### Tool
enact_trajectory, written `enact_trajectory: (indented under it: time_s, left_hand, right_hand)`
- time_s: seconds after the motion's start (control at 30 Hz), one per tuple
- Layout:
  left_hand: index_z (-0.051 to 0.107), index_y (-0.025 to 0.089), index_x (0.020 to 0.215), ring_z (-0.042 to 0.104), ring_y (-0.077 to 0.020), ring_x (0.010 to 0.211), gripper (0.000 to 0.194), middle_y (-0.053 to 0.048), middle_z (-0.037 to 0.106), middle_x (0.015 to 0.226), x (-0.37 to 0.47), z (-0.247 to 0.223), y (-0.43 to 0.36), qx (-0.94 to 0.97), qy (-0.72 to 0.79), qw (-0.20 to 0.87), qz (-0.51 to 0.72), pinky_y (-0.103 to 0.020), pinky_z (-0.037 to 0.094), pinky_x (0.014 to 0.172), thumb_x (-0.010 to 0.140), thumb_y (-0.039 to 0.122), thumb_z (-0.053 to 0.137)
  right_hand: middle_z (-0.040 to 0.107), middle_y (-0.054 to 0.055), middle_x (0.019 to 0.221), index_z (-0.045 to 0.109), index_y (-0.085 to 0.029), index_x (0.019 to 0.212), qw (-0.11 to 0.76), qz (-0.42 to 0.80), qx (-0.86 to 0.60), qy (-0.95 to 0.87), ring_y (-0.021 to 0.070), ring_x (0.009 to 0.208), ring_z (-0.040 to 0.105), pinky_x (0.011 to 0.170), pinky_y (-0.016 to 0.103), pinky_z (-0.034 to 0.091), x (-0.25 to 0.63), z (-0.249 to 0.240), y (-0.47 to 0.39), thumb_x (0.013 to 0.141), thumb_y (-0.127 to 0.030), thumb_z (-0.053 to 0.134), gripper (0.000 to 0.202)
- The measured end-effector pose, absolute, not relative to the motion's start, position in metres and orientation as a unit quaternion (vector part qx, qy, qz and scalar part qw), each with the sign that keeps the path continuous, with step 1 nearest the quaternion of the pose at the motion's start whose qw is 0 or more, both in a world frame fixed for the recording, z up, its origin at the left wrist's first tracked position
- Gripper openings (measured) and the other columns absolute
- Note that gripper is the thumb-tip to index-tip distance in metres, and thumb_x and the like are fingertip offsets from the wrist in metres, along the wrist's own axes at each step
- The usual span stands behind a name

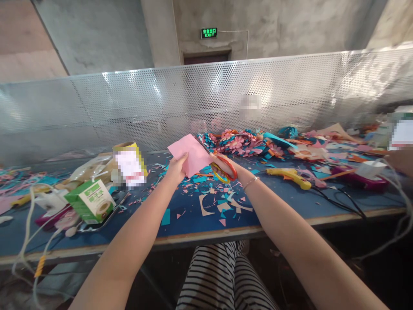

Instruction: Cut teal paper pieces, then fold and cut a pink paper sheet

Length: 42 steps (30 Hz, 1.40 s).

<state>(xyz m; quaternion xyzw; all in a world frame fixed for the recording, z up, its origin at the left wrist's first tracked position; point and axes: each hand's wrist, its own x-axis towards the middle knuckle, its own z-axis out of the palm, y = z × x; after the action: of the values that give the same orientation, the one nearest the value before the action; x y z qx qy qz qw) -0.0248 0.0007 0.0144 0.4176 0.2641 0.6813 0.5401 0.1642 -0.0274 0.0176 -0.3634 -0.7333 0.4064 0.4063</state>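
My left hand [178,168] pinches the lower left part of a sheet of pink paper [190,150], held up above the blue table. In my right hand [222,162] is a pair of scissors [231,168] with red and yellow handle loops. The scissor blades lie along the paper's right edge and are partly hidden by it. Below both hands, small pink, blue and cream paper scraps [222,206] litter the blue tabletop [190,226].
Behind my hands lies a heap of pink, blue and orange paper flowers [241,142]. A yellow glue gun [290,176] rests to the right. A green drink carton [92,202] and white cables [29,215] are at left. A perforated metal screen [129,103] runs along the back.
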Motion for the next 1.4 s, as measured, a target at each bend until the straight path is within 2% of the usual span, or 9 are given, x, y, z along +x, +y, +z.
enact_trajectory:
  time_s: [0.07, 0.27, 0.47, 0.67, 0.8, 0.93, 1.2, 1.4]
  left_hand:
    - [0.064, 0.015, 0.089, 0.065, -0.0214, 0.089, 0.026, -0.007, 0.070, 0.090, -0.024, 0.016, -0.001, 0.416, 0.262, 0.539, 0.684, -0.039, 0.048, 0.089, 0.064, 0.018, 0.073]
    - [0.063, 0.015, 0.087, 0.066, -0.0197, 0.086, 0.025, -0.005, 0.071, 0.086, -0.026, 0.020, -0.004, 0.411, 0.278, 0.545, 0.676, -0.037, 0.049, 0.088, 0.064, 0.018, 0.073]
    - [0.063, 0.015, 0.086, 0.066, -0.0203, 0.083, 0.026, -0.006, 0.070, 0.082, -0.030, 0.019, -0.007, 0.442, 0.292, 0.557, 0.639, -0.037, 0.050, 0.085, 0.063, 0.019, 0.074]
    - [0.064, 0.014, 0.092, 0.066, -0.0219, 0.084, 0.032, -0.009, 0.070, 0.090, -0.029, 0.017, -0.009, 0.485, 0.291, 0.567, 0.598, -0.039, 0.050, 0.084, 0.063, 0.020, 0.074]
    - [0.064, 0.014, 0.095, 0.066, -0.0215, 0.082, 0.034, -0.010, 0.070, 0.092, -0.027, 0.015, -0.010, 0.502, 0.288, 0.565, 0.588, -0.039, 0.050, 0.082, 0.063, 0.021, 0.074]
    - [0.065, 0.013, 0.092, 0.066, -0.0200, 0.078, 0.032, -0.009, 0.070, 0.090, -0.026, 0.013, -0.010, 0.512, 0.291, 0.562, 0.581, -0.036, 0.051, 0.079, 0.063, 0.021, 0.074]
    - [0.066, 0.013, 0.088, 0.065, -0.0191, 0.073, 0.032, -0.009, 0.070, 0.087, -0.024, 0.013, -0.010, 0.520, 0.298, 0.545, 0.586, -0.036, 0.050, 0.079, 0.060, 0.022, 0.076]
    - [0.068, 0.013, 0.083, 0.065, -0.0216, 0.076, 0.036, -0.009, 0.071, 0.084, -0.023, 0.010, -0.008, 0.532, 0.324, 0.500, 0.602, -0.038, 0.048, 0.081, 0.052, 0.026, 0.081]
  right_hand:
    - [0.038, -0.004, 0.045, 0.034, -0.019, 0.055, 0.406, 0.412, -0.369, -0.728, 0.0047, 0.034, 0.032, 0.033, 0.020, 0.025, 0.164, 0.018, -0.025, 0.080, -0.068, 0.034, 0.055]
    - [0.039, -0.006, 0.052, 0.036, -0.021, 0.069, 0.486, 0.408, -0.382, -0.672, 0.0057, 0.039, 0.034, 0.036, 0.020, 0.027, 0.163, 0.014, -0.016, 0.077, -0.064, 0.045, 0.044]
    - [0.046, -0.005, 0.063, 0.040, -0.021, 0.074, 0.561, 0.364, -0.358, -0.651, 0.0069, 0.052, 0.043, 0.048, 0.020, 0.037, 0.166, 0.007, -0.001, 0.072, -0.056, 0.055, 0.038]
    - [0.053, -0.004, 0.074, 0.044, -0.023, 0.085, 0.628, 0.413, -0.295, -0.590, 0.0114, 0.065, 0.054, 0.061, 0.025, 0.045, 0.165, 0.015, -0.002, 0.061, -0.045, 0.067, 0.040]
    - [0.054, -0.004, 0.071, 0.046, -0.021, 0.083, 0.612, 0.459, -0.240, -0.597, 0.0115, 0.063, 0.055, 0.064, 0.027, 0.046, 0.162, 0.019, -0.007, 0.059, -0.043, 0.068, 0.039]
    - [0.051, -0.005, 0.065, 0.049, -0.018, 0.078, 0.604, 0.460, -0.248, -0.602, 0.0100, 0.059, 0.052, 0.062, 0.026, 0.045, 0.161, 0.019, -0.008, 0.056, -0.037, 0.070, 0.036]
    - [0.052, -0.005, 0.064, 0.047, -0.019, 0.080, 0.619, 0.396, -0.306, -0.606, 0.0120, 0.062, 0.053, 0.062, 0.027, 0.046, 0.163, 0.020, -0.003, 0.056, -0.034, 0.067, 0.035]
    - [0.051, -0.004, 0.067, 0.043, -0.022, 0.078, 0.612, 0.337, -0.343, -0.628, 0.0127, 0.065, 0.055, 0.063, 0.027, 0.047, 0.165, 0.017, 0.001, 0.063, -0.030, 0.062, 0.026]
